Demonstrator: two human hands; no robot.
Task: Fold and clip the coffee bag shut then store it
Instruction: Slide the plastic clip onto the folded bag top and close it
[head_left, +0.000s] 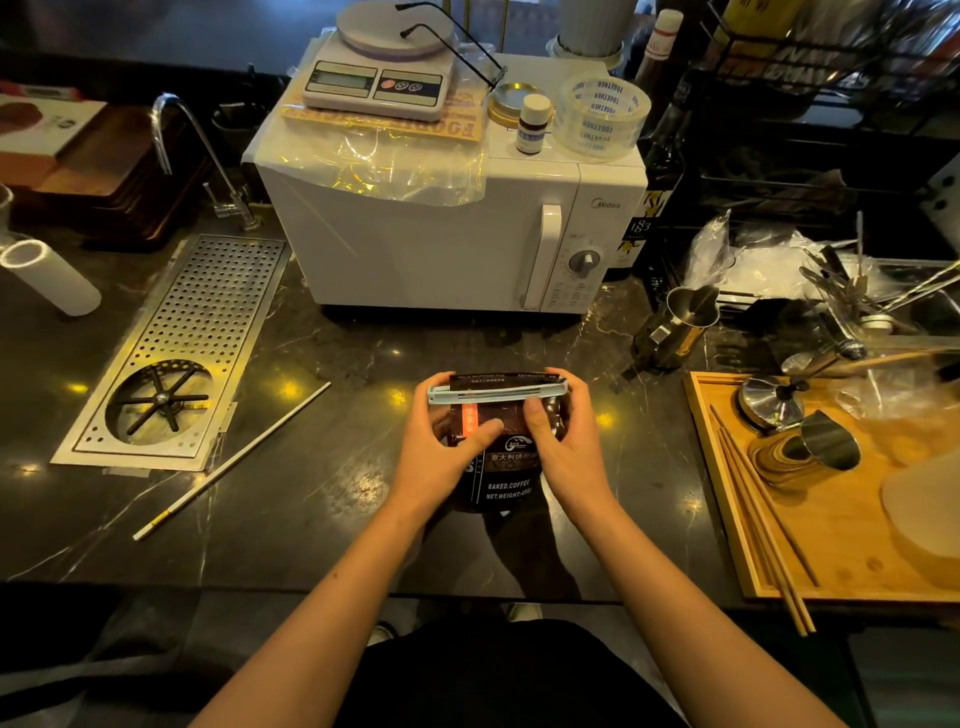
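A dark marble counter (322, 467) runs across the head view, with a white microwave (447, 234) at the back centre. On top of it sit a scale (379, 78), a roll of tape (602, 117) and a small bottle (532, 124). To the left a perforated metal drain (182, 353) is set into the counter below a curved tap (197, 150), and a thin white stick (228, 462) lies slanted just beside the drain. On the right a wooden tray (810, 551) holds a tamper (769, 405), a small steel cup (823, 441) and chopsticks (763, 519); a steel pitcher (680, 327) stands behind it.

The coffee bag (506, 467) stands upright on the counter at centre, in front of the microwave. Its top is folded over, and a pale blue clip (496, 392) lies across the fold. The left hand (441, 447) wraps the bag's left side, thumb pressed on the front, fingers closed around it. The right hand (566, 436) grips the right side the same way, fingertips at the clip's end.
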